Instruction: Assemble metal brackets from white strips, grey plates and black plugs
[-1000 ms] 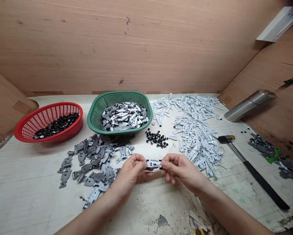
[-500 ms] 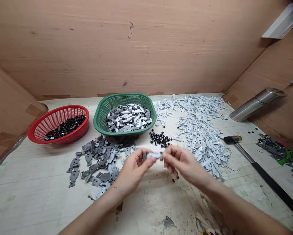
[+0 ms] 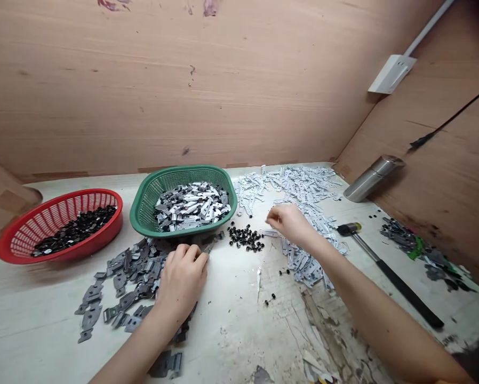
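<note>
My left hand [image 3: 182, 277] is curled palm-down over the right edge of a pile of flat grey plastic parts [image 3: 143, 266]. Its fingertips are hidden, and a small grey piece [image 3: 208, 248] shows just past them. Above the table, my right hand [image 3: 289, 221] has thumb and fingers pinched together beside a heap of long white plastic parts [image 3: 303, 261]. Whatever it may hold is too small to make out. Between the hands lies a cluster of small black wheels [image 3: 245, 238]. A lone wheel pair on an axle [image 3: 270, 300] and a thin white piece [image 3: 258, 284] lie nearer me.
A green basket [image 3: 143, 224] holds mixed grey and white assembled pieces. Left of it stands a red basket [image 3: 115, 226] with black parts. On the right are a hammer [image 3: 399, 293], a leaning metal cylinder [image 3: 371, 178] and grey scraps [image 3: 399, 234]. Wooden panels [image 3: 183, 106] enclose the table.
The hands have parted: earlier both held a white-and-grey piece together at the middle. The left moved left to the grey pile, the right up toward the white heap. The camera view shifted too.
</note>
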